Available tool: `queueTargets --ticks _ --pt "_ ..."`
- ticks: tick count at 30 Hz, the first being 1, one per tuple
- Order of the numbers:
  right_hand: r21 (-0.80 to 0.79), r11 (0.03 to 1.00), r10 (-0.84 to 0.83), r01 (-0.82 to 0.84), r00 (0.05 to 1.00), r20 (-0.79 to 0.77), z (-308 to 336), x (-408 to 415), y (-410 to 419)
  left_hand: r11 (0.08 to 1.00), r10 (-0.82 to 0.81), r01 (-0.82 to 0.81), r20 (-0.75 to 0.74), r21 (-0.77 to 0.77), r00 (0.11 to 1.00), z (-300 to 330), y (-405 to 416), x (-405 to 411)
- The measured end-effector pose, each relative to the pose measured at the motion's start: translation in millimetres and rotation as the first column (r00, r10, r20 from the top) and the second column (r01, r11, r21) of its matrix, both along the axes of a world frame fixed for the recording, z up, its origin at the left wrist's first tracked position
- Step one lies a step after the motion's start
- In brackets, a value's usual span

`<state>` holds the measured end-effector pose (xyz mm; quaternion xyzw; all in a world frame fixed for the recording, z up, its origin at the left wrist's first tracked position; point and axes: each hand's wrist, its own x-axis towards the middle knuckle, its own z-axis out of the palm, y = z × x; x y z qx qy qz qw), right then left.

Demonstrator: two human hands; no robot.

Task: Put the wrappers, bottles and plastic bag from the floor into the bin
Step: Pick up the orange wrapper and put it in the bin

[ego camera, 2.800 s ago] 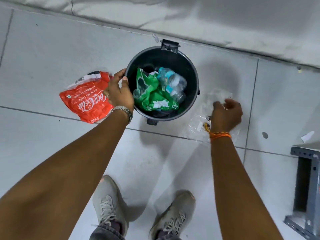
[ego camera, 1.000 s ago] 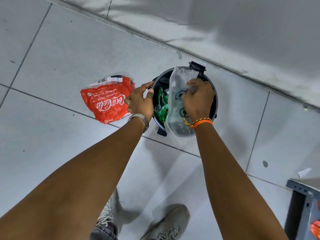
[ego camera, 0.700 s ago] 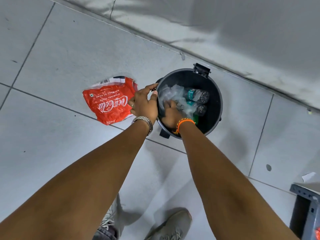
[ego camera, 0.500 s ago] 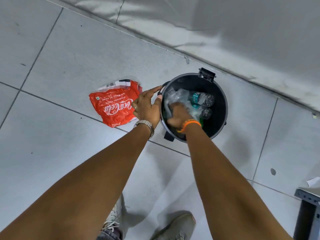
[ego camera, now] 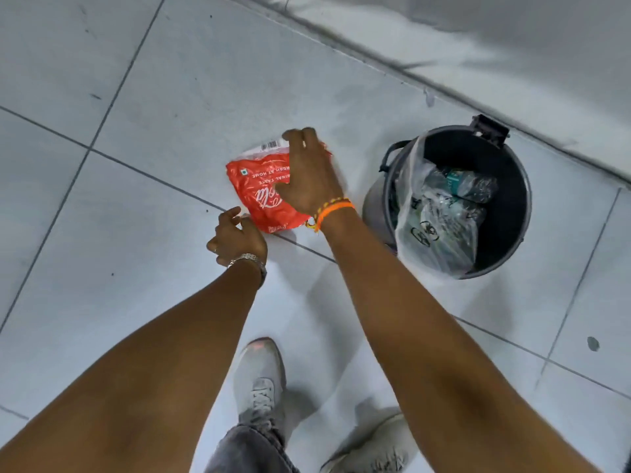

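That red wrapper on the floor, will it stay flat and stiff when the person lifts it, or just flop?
The red wrapper looks like thin, creased film, so it will probably flop and crumple in the right hand reaching over it. It lies nearly flat, seemingly empty, so likely very light. Its glossy surface on the smooth floor suggests it may slide if pushed.

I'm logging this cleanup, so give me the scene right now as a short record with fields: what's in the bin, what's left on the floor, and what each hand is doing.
bin: black bin, upright by the wall, lid off
in bin: clear plastic bag, bottles under it
on floor: red wrapper, left of bin
right hand: right hand spread over the red wrapper, grip not closed
left hand: left hand empty, at wrapper's near corner
left to do: red wrapper
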<state>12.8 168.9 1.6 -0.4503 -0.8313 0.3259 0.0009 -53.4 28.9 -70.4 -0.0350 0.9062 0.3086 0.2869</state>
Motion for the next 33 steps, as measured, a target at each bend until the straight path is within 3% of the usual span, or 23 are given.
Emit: queueTargets --ticks 3,6,8,12,15,17,19,22,24,25,27,28,30,33 --pt "-0.173 0.983 0.126 -0.064 0.919 0.373 -67.2 -28.4 -1.5 0.999 -0.051 0.051 -0.011 0.009 0.999 -14.9 -13.9 -24.2" --pt "-0.172 0.985 0.069 0.024 0.855 0.514 -111.0 -37.0 -14.1 0.995 -0.098 0.099 -0.038 0.015 0.994 -27.6 -20.5 -41.0" --pt "-0.075 0.997 0.064 -0.028 0.84 0.538 -125.9 -36.8 -29.5 0.993 -0.119 0.12 -0.046 0.02 0.992 -32.7 -24.5 -50.6" --pt "0.079 0.992 0.07 -0.102 0.94 0.335 -105.1 -28.0 -53.3 0.994 -0.112 0.112 -0.095 -0.003 0.989 -33.5 -31.6 -61.1" --pt "0.277 0.96 -0.068 0.044 0.995 0.075 -34.9 -19.7 -57.6 0.999 0.013 -0.01 -0.104 0.031 0.995 -16.1 -26.8 -47.8" --pt "0.475 0.84 -0.192 0.262 0.963 -0.191 28.0 2.3 -48.2 0.994 0.053 -0.043 -0.108 0.097 0.993 3.3 -18.1 -31.0" --pt "0.598 0.647 -0.282 0.473 0.877 -0.389 86.4 44.9 -31.2 0.989 0.015 0.005 -0.13 0.148 0.991 21.9 -7.0 -13.2" --pt "0.601 0.48 -0.455 0.639 0.767 -0.451 140.5 126.2 -9.0 0.967 -0.118 0.151 -0.166 0.203 0.979 48.0 18.6 16.7" --pt "0.502 0.557 -0.62 0.662 0.733 -0.279 140.2 159.8 -6.0 0.936 -0.223 0.266 -0.193 0.231 0.955 61.1 35.0 38.2" --pt "0.465 0.666 -0.633 0.583 0.772 -0.061 132.6 170.6 -7.2 0.915 -0.272 0.318 -0.202 0.249 0.941 67.1 43.8 50.4" --pt "0.244 0.902 -0.426 0.355 0.822 0.378 101.3 186.2 -11.8 0.873 -0.342 0.392 -0.21 0.289 0.916 76.2 60.0 73.2" --pt "0.057 0.952 -0.292 0.302 0.831 0.474 83.6 191.0 -11.2 0.858 -0.355 0.409 -0.216 0.31 0.909 79.2 67.6 81.9" --pt "-0.239 0.922 -0.145 0.305 0.844 0.517 50.6 197.9 -0.5 0.835 -0.365 0.426 -0.229 0.347 0.902 81.2 80.3 97.0" --pt "-0.308 0.929 0.034 0.205 0.782 0.622 11.0 193.5 16.2 0.817 -0.379 0.446 -0.245 0.365 0.893 75.6 87.0 105.8"
